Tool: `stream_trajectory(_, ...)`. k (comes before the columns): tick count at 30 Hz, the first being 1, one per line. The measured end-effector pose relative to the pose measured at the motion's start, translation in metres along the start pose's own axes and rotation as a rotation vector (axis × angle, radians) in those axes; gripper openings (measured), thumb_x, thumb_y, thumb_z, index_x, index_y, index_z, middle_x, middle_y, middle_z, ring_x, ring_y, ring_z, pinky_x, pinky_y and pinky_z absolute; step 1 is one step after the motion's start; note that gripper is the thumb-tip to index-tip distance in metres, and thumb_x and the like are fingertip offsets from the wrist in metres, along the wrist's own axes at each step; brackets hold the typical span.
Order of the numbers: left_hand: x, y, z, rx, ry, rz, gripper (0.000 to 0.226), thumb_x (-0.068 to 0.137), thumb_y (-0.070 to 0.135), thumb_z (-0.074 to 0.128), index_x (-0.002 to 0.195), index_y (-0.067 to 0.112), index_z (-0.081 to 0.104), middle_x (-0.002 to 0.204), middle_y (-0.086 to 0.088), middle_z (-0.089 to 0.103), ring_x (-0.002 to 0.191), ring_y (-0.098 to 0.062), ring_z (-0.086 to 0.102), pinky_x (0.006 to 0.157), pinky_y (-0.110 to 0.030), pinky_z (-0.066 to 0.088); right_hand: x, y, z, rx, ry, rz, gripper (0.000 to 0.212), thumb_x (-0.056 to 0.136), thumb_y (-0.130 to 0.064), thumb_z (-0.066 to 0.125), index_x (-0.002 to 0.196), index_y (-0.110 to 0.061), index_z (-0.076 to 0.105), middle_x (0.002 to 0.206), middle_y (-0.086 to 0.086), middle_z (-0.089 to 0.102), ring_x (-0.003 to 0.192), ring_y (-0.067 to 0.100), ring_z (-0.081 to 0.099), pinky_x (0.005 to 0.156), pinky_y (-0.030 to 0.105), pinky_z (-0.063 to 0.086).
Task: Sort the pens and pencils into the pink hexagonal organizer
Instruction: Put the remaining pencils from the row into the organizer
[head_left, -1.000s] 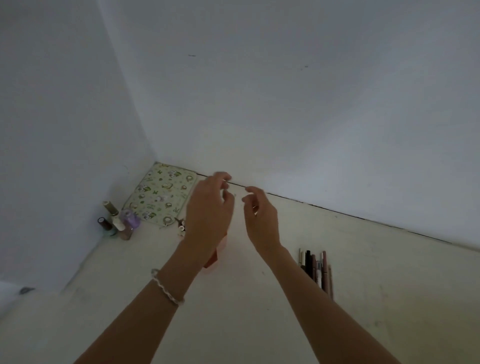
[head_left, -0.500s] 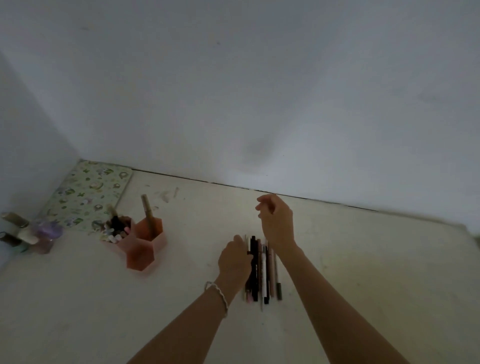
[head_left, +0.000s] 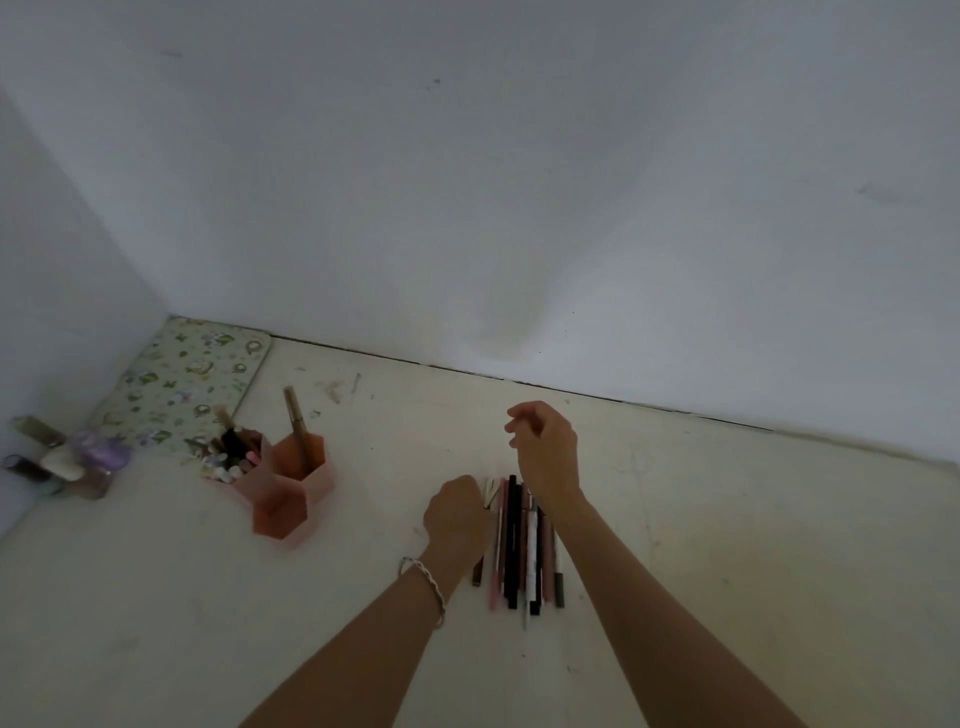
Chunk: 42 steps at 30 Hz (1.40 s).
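The pink hexagonal organizer (head_left: 293, 486) stands at the left of the floor. One cell holds a single tall brown pencil (head_left: 296, 421); the cell behind it holds several pens and pencils. A row of several pens and pencils (head_left: 522, 545) lies flat in the middle. My left hand (head_left: 457, 517) is down at the left edge of that row, fingers curled around the leftmost pen (head_left: 478, 574), whose ends stick out above and below the hand. My right hand (head_left: 545, 452) hovers over the far end of the row, fingers loosely bent and holding nothing.
A flat patterned pouch (head_left: 182, 384) lies in the far left corner. Small nail polish bottles (head_left: 78, 457) stand against the left wall. White walls close the space at the left and behind.
Both hands have left the organizer and moved right to the row of pens. My left hand has dropped onto the row's left edge and curled shut; my right hand hangs above it.
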<state>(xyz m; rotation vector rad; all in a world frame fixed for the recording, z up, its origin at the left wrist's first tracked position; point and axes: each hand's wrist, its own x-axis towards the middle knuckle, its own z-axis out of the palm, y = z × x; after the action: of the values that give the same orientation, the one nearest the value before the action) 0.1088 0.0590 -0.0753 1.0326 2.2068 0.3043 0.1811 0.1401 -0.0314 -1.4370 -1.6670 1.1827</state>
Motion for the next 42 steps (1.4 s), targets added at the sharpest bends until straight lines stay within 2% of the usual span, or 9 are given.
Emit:
stream_trajectory(4, -0.001, -0.006, -0.034, -0.3, 0.241, 0.069, 0.021, 0.092, 0.012, 0.059, 0.112, 0.014, 0.054, 0.093, -0.002, 0.066, 0.078, -0.017, 0.066, 0.073, -0.034, 0.058, 0.002, 0.003, 0.001, -0.14, 0.011, -0.002, 0.024, 0.092, -0.006, 0.045, 0.091, -0.02, 0.065, 0.074, -0.006, 0.066, 0.055, 0.01, 0.054, 0.049, 0.017, 0.046)
stream_trajectory(9, 0.0, -0.014, -0.083, -0.474, 0.498, 0.254, 0.057, 0.094, 0.012, 0.059, 0.144, 0.027, 0.035, 0.085, 0.004, 0.061, 0.074, -0.01, 0.062, 0.069, -0.025, 0.056, -0.008, 0.012, 0.016, -0.925, -0.249, -0.108, 0.023, 0.086, -0.017, 0.05, 0.065, -0.008, 0.052, 0.069, 0.001, 0.052, 0.078, 0.021, 0.052, 0.068, 0.03, 0.043)
stream_trajectory(13, -0.004, -0.016, -0.093, -0.485, 0.519, 0.347, 0.053, 0.093, 0.011, 0.059, 0.142, 0.025, 0.043, 0.083, 0.006, 0.06, 0.076, -0.01, 0.063, 0.073, -0.024, 0.057, -0.022, 0.02, 0.036, -1.166, -0.366, -0.165, 0.013, 0.091, -0.015, 0.047, 0.078, -0.015, 0.049, 0.086, 0.002, 0.062, 0.094, 0.02, 0.052, 0.077, 0.03, 0.037)
stream_trajectory(19, -0.02, -0.028, -0.113, -0.448, 0.595, 0.37, 0.045, 0.088, 0.009, 0.063, 0.127, 0.026, 0.049, 0.089, 0.004, 0.06, 0.078, -0.008, 0.063, 0.072, -0.032, 0.059, -0.033, 0.014, 0.059, -0.908, -0.315, -0.161, 0.019, 0.086, -0.007, 0.049, 0.105, -0.009, 0.049, 0.066, -0.002, 0.035, 0.084, 0.024, 0.054, 0.07, 0.033, 0.042)
stream_trajectory(24, -0.025, -0.063, -0.176, -0.452, 0.894, 0.36, 0.037, 0.092, 0.009, 0.059, 0.124, 0.024, 0.049, 0.097, 0.001, 0.062, 0.082, -0.013, 0.063, 0.073, -0.034, 0.059, -0.021, -0.019, 0.062, -0.504, -0.079, -0.212, 0.024, 0.083, -0.014, 0.058, 0.107, -0.013, 0.053, 0.067, -0.006, 0.048, 0.077, 0.023, 0.056, 0.064, 0.04, 0.053)
stream_trajectory(30, -0.021, -0.099, -0.189, -0.151, 0.903, 0.119, 0.03, 0.093, 0.02, 0.057, 0.122, 0.022, 0.048, 0.094, -0.003, 0.066, 0.084, -0.022, 0.061, 0.074, -0.037, 0.05, -0.023, -0.053, 0.074, -0.187, 0.05, -0.295, 0.028, 0.084, -0.015, 0.06, 0.1, -0.032, 0.044, 0.073, -0.017, 0.055, 0.083, 0.011, 0.052, 0.061, 0.015, 0.034)
stream_trajectory(34, -0.019, -0.109, -0.181, 0.169, 0.882, 0.026, 0.029, 0.091, 0.03, 0.057, 0.117, 0.019, 0.062, 0.113, -0.008, 0.065, 0.114, -0.028, 0.05, 0.09, -0.041, 0.038, -0.036, -0.069, 0.092, -0.081, 0.062, -0.361, 0.032, 0.087, -0.016, 0.06, 0.1, -0.038, 0.04, 0.08, -0.015, 0.059, 0.082, 0.003, 0.052, 0.065, 0.011, 0.034)
stream_trajectory(38, -0.02, -0.113, -0.193, 0.068, 0.956, 0.042, 0.033, 0.089, 0.023, 0.055, 0.121, 0.016, 0.062, 0.12, -0.008, 0.063, 0.121, -0.029, 0.048, 0.095, -0.044, 0.036, -0.052, -0.086, 0.118, 0.009, 0.054, -0.456, 0.025, 0.092, -0.018, 0.058, 0.103, -0.035, 0.043, 0.086, -0.012, 0.059, 0.081, 0.004, 0.054, 0.07, 0.018, 0.045)
stream_trajectory(42, -0.026, -0.108, -0.206, -0.054, 1.002, 0.121, 0.035, 0.085, 0.014, 0.055, 0.119, 0.014, 0.063, 0.117, -0.008, 0.064, 0.119, -0.03, 0.05, 0.095, -0.044, 0.038, -0.061, -0.085, 0.142, -0.144, -0.075, -0.535, 0.022, 0.092, -0.013, 0.058, 0.109, -0.024, 0.049, 0.093, -0.012, 0.056, 0.092, 0.011, 0.057, 0.082, 0.027, 0.05)
